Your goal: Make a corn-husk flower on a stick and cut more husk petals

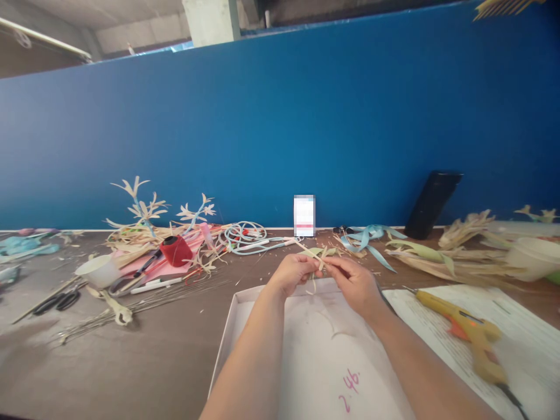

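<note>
Both hands meet over the far edge of a shallow white box lid with "2.46." written on it. My left hand pinches a small flower of pale dried husk strips from the left. From the right, my right hand grips the same husk flower with thumb and fingertips. Thin strips stick out above and below the fingers. The part between the fingertips is hidden. A few thin pale strips lie in the lid.
A yellow glue gun rests on printed paper at right. Left are scissors, wires, a white cup, red thread spool and finished husk flowers. A phone and black box stand against the blue partition.
</note>
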Motion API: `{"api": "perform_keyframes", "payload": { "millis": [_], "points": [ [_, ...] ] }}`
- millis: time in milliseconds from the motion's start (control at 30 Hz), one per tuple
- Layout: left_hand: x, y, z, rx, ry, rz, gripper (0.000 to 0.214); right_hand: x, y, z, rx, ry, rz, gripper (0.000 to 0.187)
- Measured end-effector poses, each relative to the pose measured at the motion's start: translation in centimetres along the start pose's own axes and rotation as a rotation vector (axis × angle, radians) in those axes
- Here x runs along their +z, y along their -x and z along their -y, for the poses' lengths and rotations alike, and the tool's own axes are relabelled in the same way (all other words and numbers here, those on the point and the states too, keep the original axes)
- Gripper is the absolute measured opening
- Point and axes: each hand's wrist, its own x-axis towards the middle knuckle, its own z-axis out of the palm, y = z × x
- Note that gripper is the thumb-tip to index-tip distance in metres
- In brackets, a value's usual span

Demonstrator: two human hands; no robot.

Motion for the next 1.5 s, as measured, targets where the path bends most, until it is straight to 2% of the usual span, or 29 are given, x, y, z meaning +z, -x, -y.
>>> {"api": "perform_keyframes", "payload": {
  "millis": [67, 133, 233, 300, 400, 500, 567, 767, 1033, 1333, 1500],
  "points": [
    [0.1, 0.1, -0.1, 0.012, -0.01, -0.013, 0.029, 0.0, -0.1, 0.0, 0.036, 0.003, -0.05, 0.023],
    [0.1, 0.1, -0.1, 0.014, -0.038, -0.032, 0.03, -0.3, -0.4, -0.1, 0.142, -0.038, -0.116, 0.025],
    [0.1, -0.1, 0.2, 0.01, -0.118, -0.097, 0.032, -1.1, -0.7, -0.3, 0.283, -0.257, -0.2, 0.032],
    [0.0, -0.3, 0.4, 0.009, -0.182, -0.141, 0.034, -1.6, -0.8, -0.2, 0.323, -0.449, -0.183, 0.035],
    [-0.1, -0.5, 0.7, 0.035, -0.306, -0.193, 0.033, -1.9, -0.6, 0.3, 0.353, -0.579, -0.034, 0.037],
    [-0.1, -0.5, 0.8, 0.091, -0.444, -0.248, 0.028, -1.6, -0.4, 1.0, 0.364, -0.529, 0.151, 0.039],
    [0.0, -0.5, 0.8, 0.128, -0.479, -0.249, 0.025, -1.3, -0.3, 1.2, 0.368, -0.448, 0.21, 0.042],
    [0.2, -0.5, 0.9, 0.158, -0.511, -0.206, 0.027, -1.0, -0.5, 0.8, 0.346, -0.287, 0.2, 0.051],
    [0.2, -0.4, 0.9, 0.167, -0.522, -0.123, 0.023, -1.2, -0.5, 0.8, 0.334, -0.238, 0.22, 0.046],
    [0.1, -0.3, 0.9, 0.172, -0.588, -0.151, 0.02, -1.3, -0.6, 0.5, 0.396, -0.179, 0.237, 0.045],
    [0.1, -0.3, 0.9, 0.176, -0.61, -0.154, 0.021, -1.2, -0.5, 0.7, 0.364, -0.157, 0.222, 0.04]
  ]
}}
